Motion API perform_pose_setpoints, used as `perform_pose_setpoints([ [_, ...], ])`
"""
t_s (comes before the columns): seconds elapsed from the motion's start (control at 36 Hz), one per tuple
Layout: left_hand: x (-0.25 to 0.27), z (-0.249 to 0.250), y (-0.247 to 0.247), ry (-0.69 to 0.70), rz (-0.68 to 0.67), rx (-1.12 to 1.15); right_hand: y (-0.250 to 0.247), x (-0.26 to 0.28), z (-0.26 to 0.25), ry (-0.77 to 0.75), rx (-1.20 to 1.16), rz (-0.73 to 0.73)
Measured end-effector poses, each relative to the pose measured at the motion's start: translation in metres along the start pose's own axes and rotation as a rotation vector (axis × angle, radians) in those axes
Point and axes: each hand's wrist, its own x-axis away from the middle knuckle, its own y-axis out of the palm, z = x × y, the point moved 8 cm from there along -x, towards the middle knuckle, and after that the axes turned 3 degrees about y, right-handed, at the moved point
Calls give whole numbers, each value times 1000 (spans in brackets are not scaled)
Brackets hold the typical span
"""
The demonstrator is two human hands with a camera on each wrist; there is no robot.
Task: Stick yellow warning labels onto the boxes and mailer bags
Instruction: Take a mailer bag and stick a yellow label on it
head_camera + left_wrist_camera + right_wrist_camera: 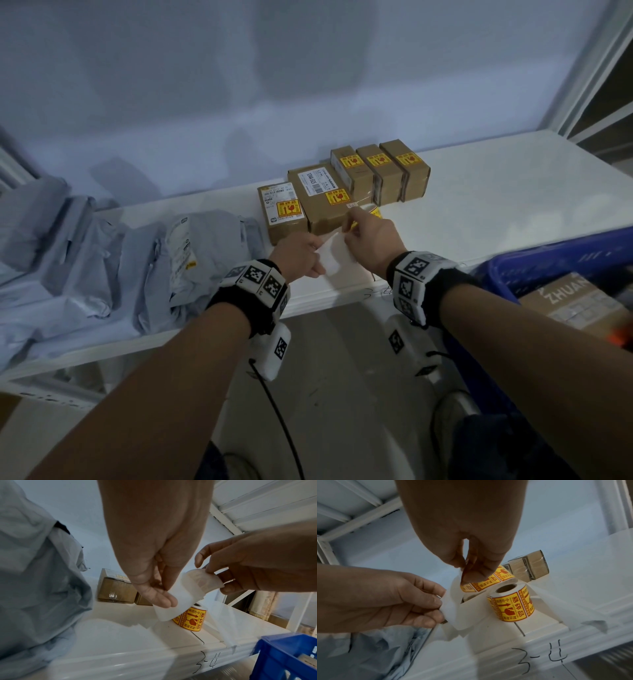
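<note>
Peeling is under way: the left hand (pixel 301 255) pinches the white backing strip (pixel 458 615) while the right hand (pixel 371 240) pinches the corner of a yellow warning label (pixel 481 585), lifting it off. Five cardboard boxes (pixel 342 192) at the back of the worktop (pixel 496 192) already carry yellow labels. As far as I can judge, the grey mailer bags (pixel 191 253) heaped to the left remain; one shows a scrap of yellow, the rest look bare. The label roll (pixel 511 605) stands upright just beyond the hands. A blue crate (pixel 548 267) with another box sits right. Spent backing trails over the worktop edge and could snag.
</note>
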Motion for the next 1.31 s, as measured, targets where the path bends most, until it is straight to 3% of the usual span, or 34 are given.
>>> perform_pose_setpoints([
  [0.22, 5, 1, -6, -8, -8, -150, -15, -2, 0, 62, -109, 91],
  [0.42, 11, 7, -6, 5, -24, -4, -4, 3, -8, 34, -208, -17],
  [0.67, 25, 24, -35, 100, 104, 14, 3, 1, -30, -87, -113, -13],
  [0.81, 38, 29, -51, 192, 134, 43, 15, -7, -43, -68, -261, -44],
  [1.0, 45, 8, -92, 142, 299, 196, 43, -10, -62, -5, -557, -142],
  [1.31, 68, -6, -148, 170, 441, 210, 80, -13, -111, -66, -700, -204],
])
